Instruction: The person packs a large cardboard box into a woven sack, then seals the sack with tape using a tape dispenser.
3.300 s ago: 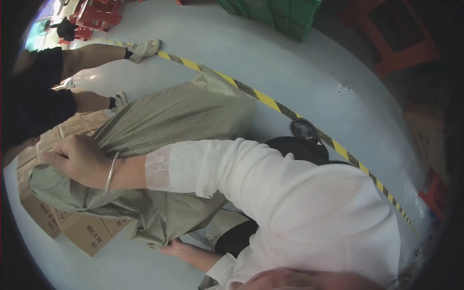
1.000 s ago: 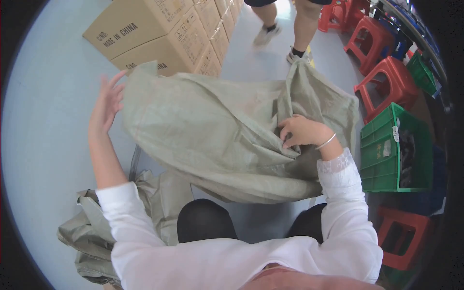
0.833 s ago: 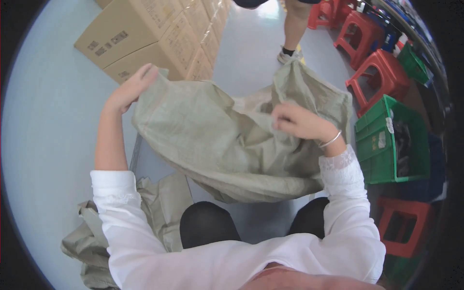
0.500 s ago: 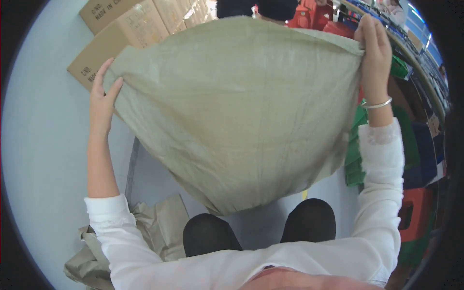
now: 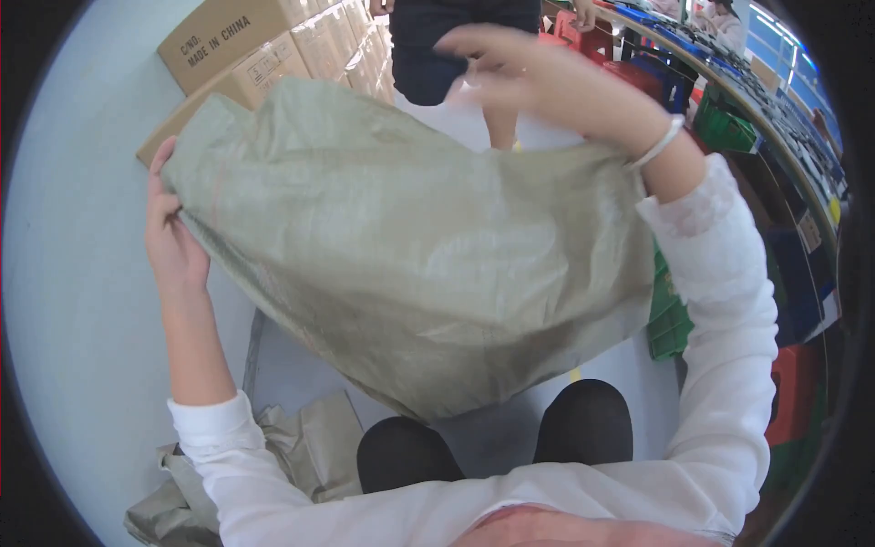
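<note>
A large grey-green woven sack hangs spread out in front of me, above my knees. My left hand is closed on its left edge, with the fingers partly behind the fabric. Over the sack's top edge is my right hand, blurred by motion. Its fingers point left and stand apart, and no fabric shows between them. A pale bracelet circles that wrist. The right part of the sack's top edge sags below my right forearm.
Stacked cartons stand at the upper left by the pale wall. A person in dark shorts stands ahead. Folded sacks lie on the floor at my left. Along the right runs a long workbench with green crates near it.
My right hand has let go of the sack's upper right corner and swung left across its top. That side of the sack has dropped. My left hand keeps its hold, slightly lower.
</note>
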The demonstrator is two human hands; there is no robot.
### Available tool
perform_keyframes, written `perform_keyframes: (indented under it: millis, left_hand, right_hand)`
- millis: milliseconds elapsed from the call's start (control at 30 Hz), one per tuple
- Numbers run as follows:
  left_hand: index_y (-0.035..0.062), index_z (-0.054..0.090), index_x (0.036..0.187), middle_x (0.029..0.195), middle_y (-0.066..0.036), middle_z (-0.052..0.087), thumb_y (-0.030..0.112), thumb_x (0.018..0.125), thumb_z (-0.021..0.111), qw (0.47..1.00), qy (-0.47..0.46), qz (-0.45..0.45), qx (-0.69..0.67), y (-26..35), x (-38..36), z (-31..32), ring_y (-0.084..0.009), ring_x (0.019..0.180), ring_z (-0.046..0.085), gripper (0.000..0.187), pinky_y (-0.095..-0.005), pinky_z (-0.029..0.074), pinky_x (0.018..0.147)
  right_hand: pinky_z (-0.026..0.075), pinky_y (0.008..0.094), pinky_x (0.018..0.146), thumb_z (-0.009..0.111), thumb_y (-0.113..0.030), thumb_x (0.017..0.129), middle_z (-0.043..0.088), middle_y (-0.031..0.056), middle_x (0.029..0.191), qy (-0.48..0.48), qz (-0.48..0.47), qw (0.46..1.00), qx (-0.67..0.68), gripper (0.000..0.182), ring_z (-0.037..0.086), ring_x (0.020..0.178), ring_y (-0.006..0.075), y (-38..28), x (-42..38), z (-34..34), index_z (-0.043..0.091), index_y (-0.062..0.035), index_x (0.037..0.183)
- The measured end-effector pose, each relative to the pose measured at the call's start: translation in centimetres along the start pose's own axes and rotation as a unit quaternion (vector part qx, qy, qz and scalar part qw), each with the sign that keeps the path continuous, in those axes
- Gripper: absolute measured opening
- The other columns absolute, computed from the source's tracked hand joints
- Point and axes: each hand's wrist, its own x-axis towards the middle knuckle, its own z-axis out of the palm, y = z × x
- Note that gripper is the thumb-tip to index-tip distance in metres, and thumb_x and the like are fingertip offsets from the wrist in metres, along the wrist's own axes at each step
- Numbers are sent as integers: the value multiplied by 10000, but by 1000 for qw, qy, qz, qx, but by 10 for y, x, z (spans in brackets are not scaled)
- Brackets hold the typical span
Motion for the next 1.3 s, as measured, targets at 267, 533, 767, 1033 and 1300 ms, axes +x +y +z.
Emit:
perform_keyframes:
  millis: [267,533,767,1033,1300]
  left_hand:
    - [46,346,1311,926,-39,531,-42,723,342,992,38,11,-124,-19,2,4,-122,747,442,594,-415,355,952]
    - [18,225,1339,1360,-166,314,603,761,357,986,-154,34,61,-7,13,6,-243,1224,359,833,-349,323,987]
    - [61,220,1363,1367,-185,257,813,571,469,835,-334,161,407,27,-8,45,-291,1272,264,1120,-433,265,1007]
    - [28,477,1180,1148,-88,511,314,783,539,850,-175,111,484,-20,-11,54,-160,1069,438,493,-313,338,928]
    - [23,503,1189,1208,-126,509,159,778,654,934,252,109,228,16,-82,-21,-230,1079,502,458,-376,413,910]
  right_hand:
    - [347,320,943,589,-573,732,459,123,1242,-450,-68,880,138,808,463,1106,253,-6,32,108,342,-18,1264]
    - [346,227,649,532,-347,859,551,-31,700,-63,-150,981,108,256,465,660,91,-18,89,101,647,-117,854]
    - [345,301,713,481,-310,857,647,-40,777,92,-286,950,84,211,566,731,163,-57,89,108,651,-188,828]
    - [421,352,589,447,-314,833,644,7,752,90,-221,965,108,270,580,730,199,-14,99,92,679,-176,844]
    - [329,297,806,464,-139,776,336,61,962,-54,-137,979,-143,473,368,876,192,182,35,123,379,-92,1239]
